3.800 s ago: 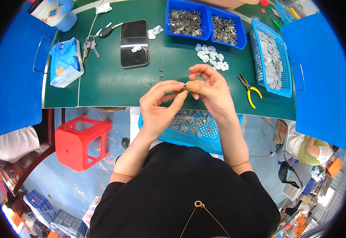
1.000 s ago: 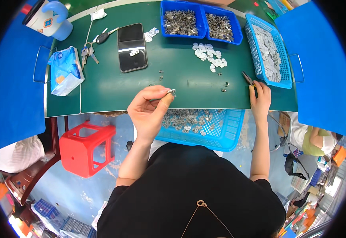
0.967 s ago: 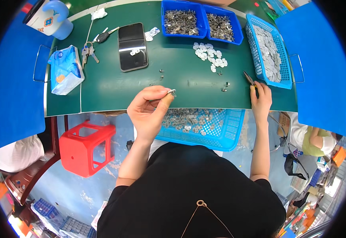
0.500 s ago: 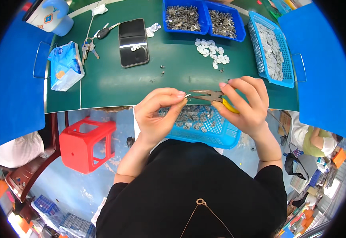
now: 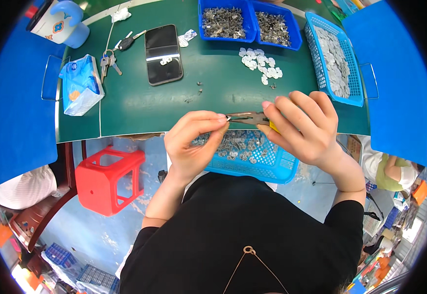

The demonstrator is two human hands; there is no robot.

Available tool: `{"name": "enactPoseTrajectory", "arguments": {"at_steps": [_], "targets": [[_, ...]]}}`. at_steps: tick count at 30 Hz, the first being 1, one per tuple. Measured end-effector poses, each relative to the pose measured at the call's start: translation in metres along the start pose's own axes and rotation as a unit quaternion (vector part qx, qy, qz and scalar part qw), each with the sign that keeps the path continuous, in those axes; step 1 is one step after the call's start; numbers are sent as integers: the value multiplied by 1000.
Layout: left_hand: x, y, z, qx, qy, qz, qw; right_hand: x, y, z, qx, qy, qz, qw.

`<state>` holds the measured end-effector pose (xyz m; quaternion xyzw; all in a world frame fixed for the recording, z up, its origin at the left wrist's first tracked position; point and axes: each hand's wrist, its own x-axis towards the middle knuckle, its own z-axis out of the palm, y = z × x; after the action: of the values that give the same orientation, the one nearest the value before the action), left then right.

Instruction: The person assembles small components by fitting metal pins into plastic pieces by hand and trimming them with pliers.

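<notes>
left hand point(image 5: 194, 139): small metal part point(image 5: 227, 118) being pinched | right hand point(image 5: 304, 127): pliers point(image 5: 250, 117) being gripped, tips meeting the part | blue basket point(image 5: 252, 164): lying just beneath both hands

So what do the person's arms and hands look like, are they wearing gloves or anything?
No gloves. The left hand and the right hand are both bare, with no rings or watch that I can see. The forearms are bare too. Short black sleeves from a black T-shirt cover only the upper arms. The fingernails look short and plain.
</notes>
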<state>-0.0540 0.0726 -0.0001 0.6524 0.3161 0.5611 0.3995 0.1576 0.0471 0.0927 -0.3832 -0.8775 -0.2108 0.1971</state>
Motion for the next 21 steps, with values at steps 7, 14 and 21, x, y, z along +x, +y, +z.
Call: {"name": "enactPoseTrajectory", "arguments": {"at_steps": [7, 14, 21], "targets": [[2, 7, 0, -18, 2, -35, 999, 6, 2, -4, -24, -9, -56, 998], [1, 4, -3, -25, -20, -52, 998, 10, 5, -8, -14, -50, -82, 995], [1, 2, -4, -75, -6, -61, 995, 12, 5, -5, -18, -19, -89, 996]]}}
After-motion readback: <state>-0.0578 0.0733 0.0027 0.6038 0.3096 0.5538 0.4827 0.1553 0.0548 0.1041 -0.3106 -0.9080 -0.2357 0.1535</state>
